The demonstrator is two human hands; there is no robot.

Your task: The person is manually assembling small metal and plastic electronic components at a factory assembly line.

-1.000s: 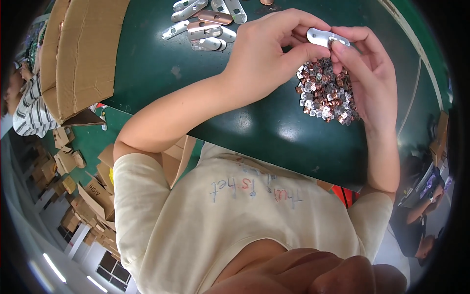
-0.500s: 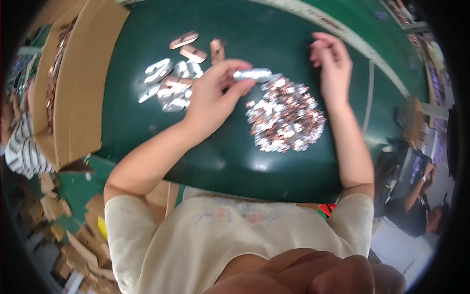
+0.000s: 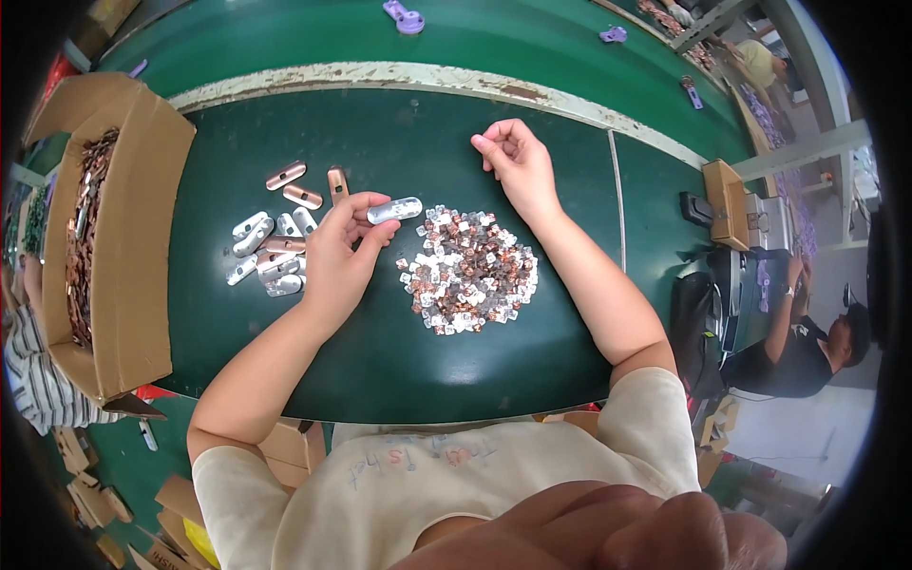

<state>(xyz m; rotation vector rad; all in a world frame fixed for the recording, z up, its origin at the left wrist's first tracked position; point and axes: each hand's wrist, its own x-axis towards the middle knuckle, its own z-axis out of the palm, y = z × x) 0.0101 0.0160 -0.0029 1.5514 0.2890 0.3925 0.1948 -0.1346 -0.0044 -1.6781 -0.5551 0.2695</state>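
Note:
My left hand (image 3: 344,249) pinches a silver oblong metal shell (image 3: 394,211) with rounded ends, between thumb and fingers. The shell is above the table, beside a heap of small square silver and copper-coloured pieces (image 3: 475,275). Beyond that heap is my right hand (image 3: 521,171), its thumb pressed to curled fingers; anything between them is hidden. Left of my left hand lie several loose silver oblong shells (image 3: 252,239) and copper-coloured ones (image 3: 303,197), some with a small square hole. One copper-coloured shell (image 3: 337,183) lies just beyond my left fingers.
An open cardboard box (image 3: 138,237) full of copper-coloured parts stands on the left of the green table (image 3: 399,366). Past a worn pale rail (image 3: 399,76) runs a green surface with purple parts (image 3: 407,19). At the right sit a small carton (image 3: 727,204) and a person in black (image 3: 793,356).
My view has shifted, showing more of the far side. My right hand has moved left toward the heap, and its fingers have drawn together. My left hand still holds the silver shell.

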